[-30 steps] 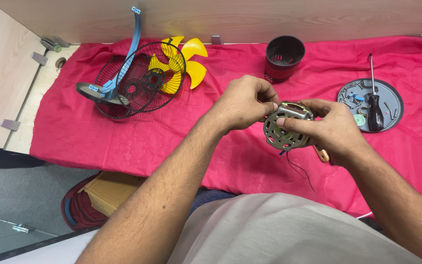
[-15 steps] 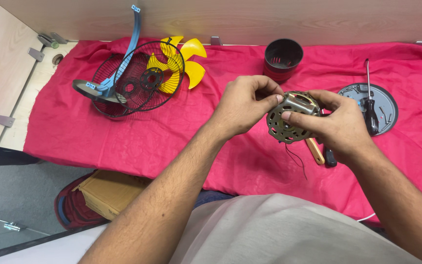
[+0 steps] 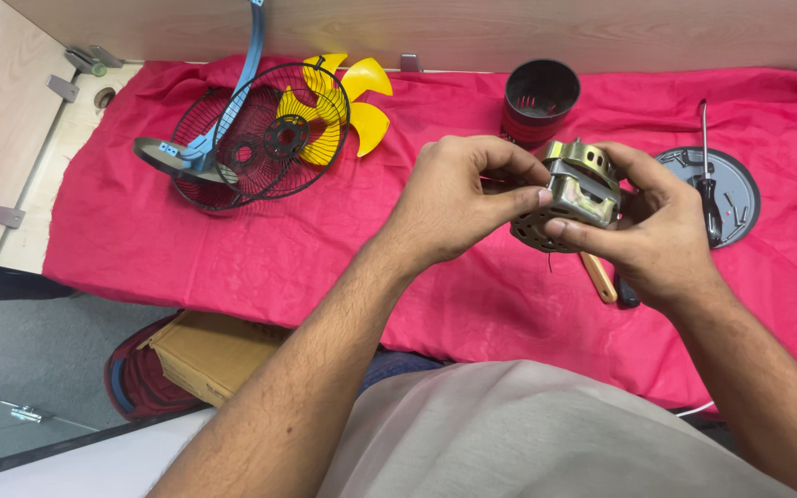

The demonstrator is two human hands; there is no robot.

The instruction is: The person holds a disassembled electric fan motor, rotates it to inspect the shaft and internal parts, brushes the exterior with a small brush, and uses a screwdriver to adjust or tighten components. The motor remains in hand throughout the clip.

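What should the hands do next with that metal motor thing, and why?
Probably turn the motor a little to see its other side. Both the left hand and right hand grip it above the red cloth, with the screwdriver lying unused nearby.

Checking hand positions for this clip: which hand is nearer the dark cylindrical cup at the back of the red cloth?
Left. The left hand sits just below and left of the dark cylindrical cup; the right hand, gripping the metal fan motor with it, lies farther off, below and right.
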